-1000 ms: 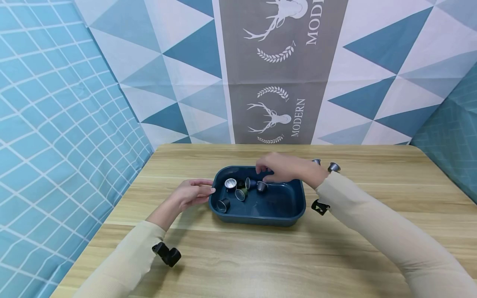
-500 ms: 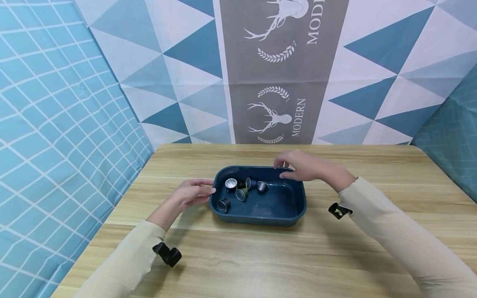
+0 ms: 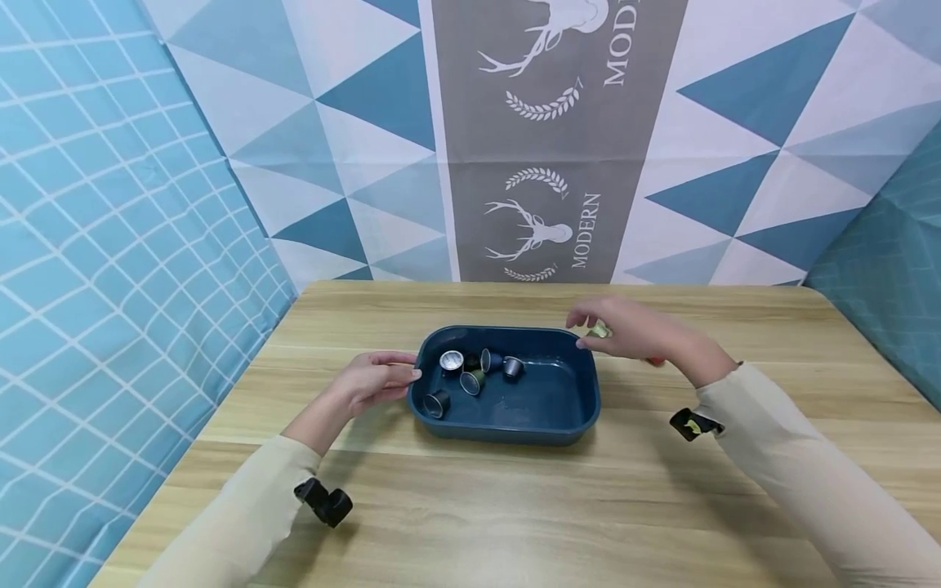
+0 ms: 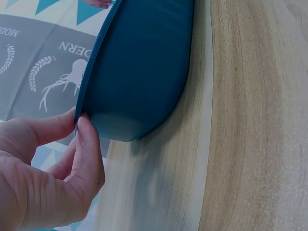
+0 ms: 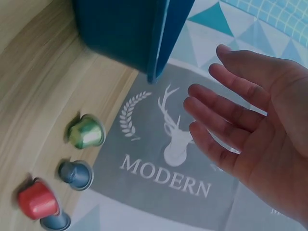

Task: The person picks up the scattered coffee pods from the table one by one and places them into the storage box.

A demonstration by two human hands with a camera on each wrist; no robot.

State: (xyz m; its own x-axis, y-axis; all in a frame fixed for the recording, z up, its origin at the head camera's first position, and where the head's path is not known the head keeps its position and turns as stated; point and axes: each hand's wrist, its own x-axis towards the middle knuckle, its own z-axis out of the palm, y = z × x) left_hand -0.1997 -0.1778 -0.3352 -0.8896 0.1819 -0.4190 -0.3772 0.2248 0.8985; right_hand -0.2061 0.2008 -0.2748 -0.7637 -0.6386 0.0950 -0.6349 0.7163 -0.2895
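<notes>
My left hand (image 3: 378,380) pinches the left rim of a dark blue plastic tub (image 3: 540,420) between thumb and fingers; the left wrist view shows the tub's wall (image 4: 139,62) close up. Inside, toward the left, lie several coffee capsules, among them a green one (image 3: 472,382), a blue one (image 3: 490,360), a silver-grey one (image 3: 513,367) and a dark one (image 3: 437,403). Over the tub's right rear corner hovers my right hand (image 3: 625,328), fingers spread and nothing in them. Nearby on the table stand a green capsule (image 5: 86,132), a red capsule (image 5: 38,199) and a blue capsule (image 5: 76,174).
Another blue capsule (image 5: 56,221) is partly hidden behind the red one. The wooden table (image 3: 470,506) extends around the tub. Patterned cloth (image 3: 515,163) hangs along the table's back edge, and blue gridded cloth (image 3: 110,245) on the left.
My right hand has moved right, from over the capsules in the tub to its right rear corner. The left hand keeps its hold on the rim. The capsules inside lie as before.
</notes>
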